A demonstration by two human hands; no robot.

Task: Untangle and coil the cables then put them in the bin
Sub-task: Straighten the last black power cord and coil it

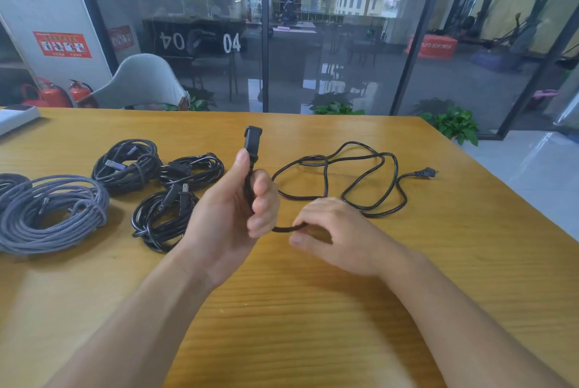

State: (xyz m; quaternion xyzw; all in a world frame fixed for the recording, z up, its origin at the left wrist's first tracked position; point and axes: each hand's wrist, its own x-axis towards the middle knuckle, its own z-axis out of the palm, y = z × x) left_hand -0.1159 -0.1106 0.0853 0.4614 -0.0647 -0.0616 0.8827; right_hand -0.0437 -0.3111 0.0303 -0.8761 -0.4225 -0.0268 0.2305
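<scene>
A loose black power cable point(369, 180) lies in open loops on the wooden table point(313, 309), its plug point(426, 173) at the far right. My left hand point(232, 215) grips the cable just below its black connector point(252, 140), which points up. My right hand point(335, 231) pinches the same cable lower down, near the table. To the left lie three black coiled cables point(125, 165) point(194, 169) point(163, 215) and a large grey braided coil point(53, 215). No bin is in view.
A white device point(15, 118) sits at the table's far left corner. A grey chair point(144, 80) stands behind the table, with glass walls, plants point(454, 124) and red fire extinguishers point(47, 94) beyond. The table's right edge runs diagonally past the plug.
</scene>
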